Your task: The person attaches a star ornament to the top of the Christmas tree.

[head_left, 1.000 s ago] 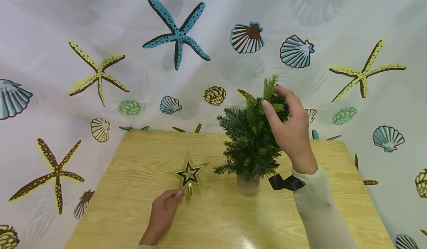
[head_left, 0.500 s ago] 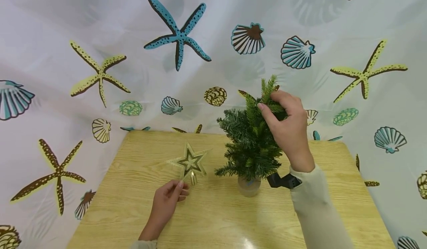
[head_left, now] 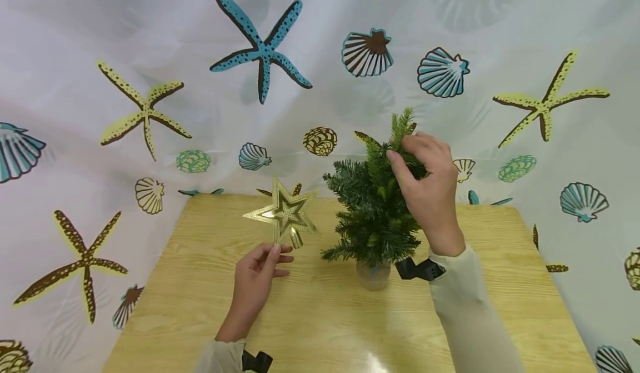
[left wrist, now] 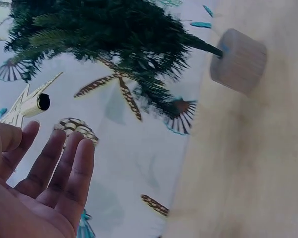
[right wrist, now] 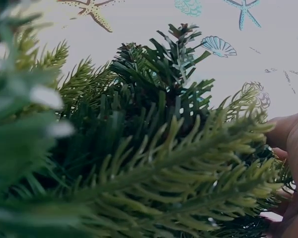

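A gold star tree topper (head_left: 285, 212) with a short tube (left wrist: 39, 102) at its base is held above the table. My left hand (head_left: 257, 275) pinches one lower point of the star between thumb and index finger, its other fingers loosely extended. To the right, a small artificial Christmas tree (head_left: 372, 212) stands upright on a round, pale base (left wrist: 238, 60). My right hand (head_left: 430, 189) is at the treetop, thumb and fingers curled round the upper branches. In the right wrist view, needles (right wrist: 159, 168) hide most of that hand's fingers.
Both sit over a light wooden table (head_left: 310, 317). Behind it hangs a white curtain (head_left: 320, 23) printed with starfish and shells, close to the table's far edge. Black wrist mounts show at both sleeves.
My left hand has lifted the star off the table, moving it up and away from me. My right thumb and fingers have drawn in a little closer on the treetop.
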`<state>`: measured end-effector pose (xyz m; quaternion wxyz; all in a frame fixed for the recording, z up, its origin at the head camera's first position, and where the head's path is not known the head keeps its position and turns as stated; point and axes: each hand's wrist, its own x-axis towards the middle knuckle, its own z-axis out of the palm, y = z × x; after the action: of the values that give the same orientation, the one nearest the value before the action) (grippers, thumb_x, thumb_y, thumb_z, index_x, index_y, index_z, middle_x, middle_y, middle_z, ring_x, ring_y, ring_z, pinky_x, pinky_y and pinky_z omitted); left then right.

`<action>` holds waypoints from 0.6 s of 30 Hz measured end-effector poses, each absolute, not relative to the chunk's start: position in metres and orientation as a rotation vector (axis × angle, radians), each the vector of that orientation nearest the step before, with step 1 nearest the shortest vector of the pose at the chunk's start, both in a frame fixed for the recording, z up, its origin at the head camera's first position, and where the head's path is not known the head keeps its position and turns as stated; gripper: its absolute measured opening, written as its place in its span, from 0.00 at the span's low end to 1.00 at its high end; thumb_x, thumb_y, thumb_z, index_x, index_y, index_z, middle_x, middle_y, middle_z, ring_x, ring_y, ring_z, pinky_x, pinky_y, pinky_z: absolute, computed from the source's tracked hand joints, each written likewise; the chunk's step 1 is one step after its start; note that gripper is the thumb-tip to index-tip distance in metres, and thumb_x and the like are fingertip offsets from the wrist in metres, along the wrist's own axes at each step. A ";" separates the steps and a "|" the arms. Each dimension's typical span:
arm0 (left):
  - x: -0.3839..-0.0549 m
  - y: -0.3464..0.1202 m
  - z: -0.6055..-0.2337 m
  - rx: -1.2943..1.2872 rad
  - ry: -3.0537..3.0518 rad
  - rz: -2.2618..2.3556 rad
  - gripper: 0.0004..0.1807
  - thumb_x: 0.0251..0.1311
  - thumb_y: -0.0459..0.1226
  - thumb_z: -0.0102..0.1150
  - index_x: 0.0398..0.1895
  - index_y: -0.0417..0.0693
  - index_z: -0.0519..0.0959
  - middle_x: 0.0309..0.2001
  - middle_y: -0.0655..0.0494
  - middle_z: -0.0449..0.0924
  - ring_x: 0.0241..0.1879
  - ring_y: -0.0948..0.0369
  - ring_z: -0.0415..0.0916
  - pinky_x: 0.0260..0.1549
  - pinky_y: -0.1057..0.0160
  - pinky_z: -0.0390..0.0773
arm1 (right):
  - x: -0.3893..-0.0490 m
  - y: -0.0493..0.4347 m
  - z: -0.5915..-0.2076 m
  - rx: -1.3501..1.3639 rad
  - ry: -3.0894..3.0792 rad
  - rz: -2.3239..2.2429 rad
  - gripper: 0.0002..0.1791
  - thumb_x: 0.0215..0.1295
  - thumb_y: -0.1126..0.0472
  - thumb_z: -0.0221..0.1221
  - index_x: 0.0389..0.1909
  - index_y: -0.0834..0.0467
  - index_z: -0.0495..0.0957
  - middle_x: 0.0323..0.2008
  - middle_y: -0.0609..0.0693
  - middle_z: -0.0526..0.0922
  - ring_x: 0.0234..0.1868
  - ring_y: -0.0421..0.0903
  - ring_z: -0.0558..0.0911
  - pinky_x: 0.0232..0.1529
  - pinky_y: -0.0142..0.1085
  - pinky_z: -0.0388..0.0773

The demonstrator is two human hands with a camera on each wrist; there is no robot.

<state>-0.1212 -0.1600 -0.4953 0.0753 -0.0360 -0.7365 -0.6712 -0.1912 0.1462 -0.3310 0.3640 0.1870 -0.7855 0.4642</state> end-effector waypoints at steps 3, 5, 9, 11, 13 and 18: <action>-0.125 -0.157 -0.479 -0.160 -2.167 -1.986 0.16 0.80 0.39 0.52 0.46 0.34 0.82 0.49 0.41 0.85 0.45 0.56 0.87 0.38 0.58 0.87 | -0.190 0.146 -0.331 0.469 -2.031 1.197 0.13 0.69 0.64 0.67 0.49 0.69 0.86 0.54 0.63 0.85 0.66 0.59 0.74 0.69 0.55 0.65; -0.129 -0.154 -0.468 -0.184 -2.131 -1.975 0.15 0.80 0.38 0.52 0.45 0.34 0.82 0.49 0.42 0.86 0.44 0.57 0.87 0.37 0.57 0.87 | -0.190 0.145 -0.331 0.465 -2.035 1.195 0.13 0.69 0.64 0.67 0.49 0.70 0.87 0.54 0.62 0.85 0.67 0.58 0.74 0.70 0.54 0.65; -0.137 -0.148 -0.445 -0.231 -2.054 -1.969 0.14 0.79 0.38 0.53 0.45 0.33 0.82 0.48 0.42 0.86 0.44 0.56 0.87 0.36 0.57 0.87 | -0.191 0.144 -0.332 0.465 -2.032 1.190 0.13 0.69 0.64 0.68 0.48 0.70 0.87 0.53 0.63 0.85 0.67 0.58 0.73 0.71 0.53 0.64; -0.142 -0.144 -0.434 -0.253 -2.018 -1.971 0.15 0.79 0.38 0.53 0.46 0.33 0.82 0.48 0.43 0.86 0.44 0.56 0.87 0.37 0.56 0.87 | -0.191 0.144 -0.332 0.467 -2.028 1.191 0.13 0.69 0.64 0.68 0.47 0.70 0.87 0.53 0.63 0.85 0.67 0.58 0.73 0.71 0.52 0.64; -0.147 -0.138 -0.424 -0.279 -1.983 -1.980 0.15 0.79 0.39 0.53 0.47 0.34 0.82 0.49 0.43 0.86 0.44 0.55 0.87 0.37 0.56 0.87 | -0.191 0.144 -0.332 0.466 -2.023 1.191 0.13 0.69 0.64 0.67 0.47 0.70 0.87 0.53 0.63 0.85 0.67 0.58 0.73 0.70 0.52 0.64; -0.157 -0.126 -0.403 -0.350 -1.915 -1.992 0.15 0.79 0.39 0.54 0.47 0.34 0.82 0.48 0.45 0.86 0.43 0.54 0.86 0.36 0.55 0.87 | -0.192 0.145 -0.333 0.466 -2.018 1.192 0.12 0.69 0.64 0.67 0.47 0.70 0.87 0.53 0.63 0.85 0.67 0.59 0.73 0.71 0.52 0.64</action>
<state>-0.1573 -0.1261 -0.4028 0.1771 -0.1238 -0.6767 -0.7039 -0.1920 0.1448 -0.3333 0.3672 0.1813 -0.7855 0.4640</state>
